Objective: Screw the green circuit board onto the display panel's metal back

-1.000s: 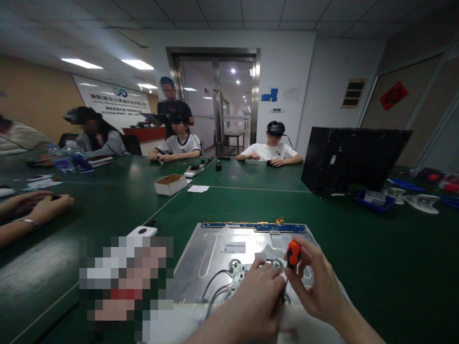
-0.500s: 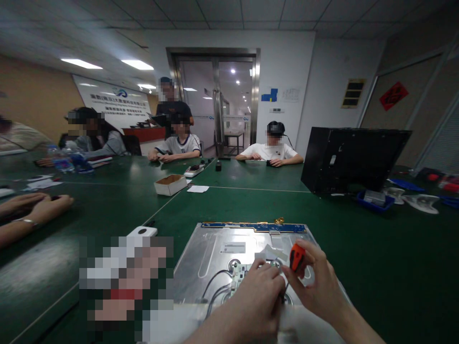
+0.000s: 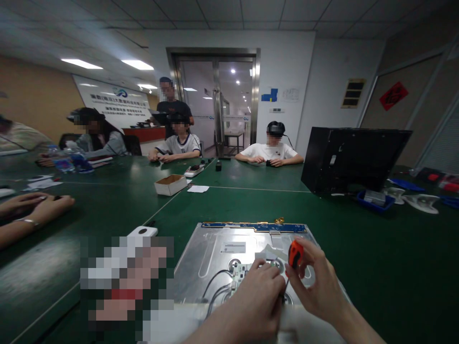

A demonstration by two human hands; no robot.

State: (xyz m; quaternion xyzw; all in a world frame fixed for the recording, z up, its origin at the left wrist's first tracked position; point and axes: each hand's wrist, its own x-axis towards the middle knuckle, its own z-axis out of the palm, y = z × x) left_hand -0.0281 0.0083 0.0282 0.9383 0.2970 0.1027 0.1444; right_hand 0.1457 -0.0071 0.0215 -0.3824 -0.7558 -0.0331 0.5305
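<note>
Looks forward and down from head height, close above the near side of the metal-backed display panel (image 3: 211, 251). Takes in that panel low in view and reaches well past it, straight ahead to the glass double doors (image 3: 216, 105).

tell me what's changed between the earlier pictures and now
The orange-and-black tool handle has turned and, since the middle picture, shifted slightly left; the fingers of the right hand moved with it. Across the table, one hand of the person in white has moved closer to the other. No visible grasp or release. The left hand and metal panel look unmoved.
</note>
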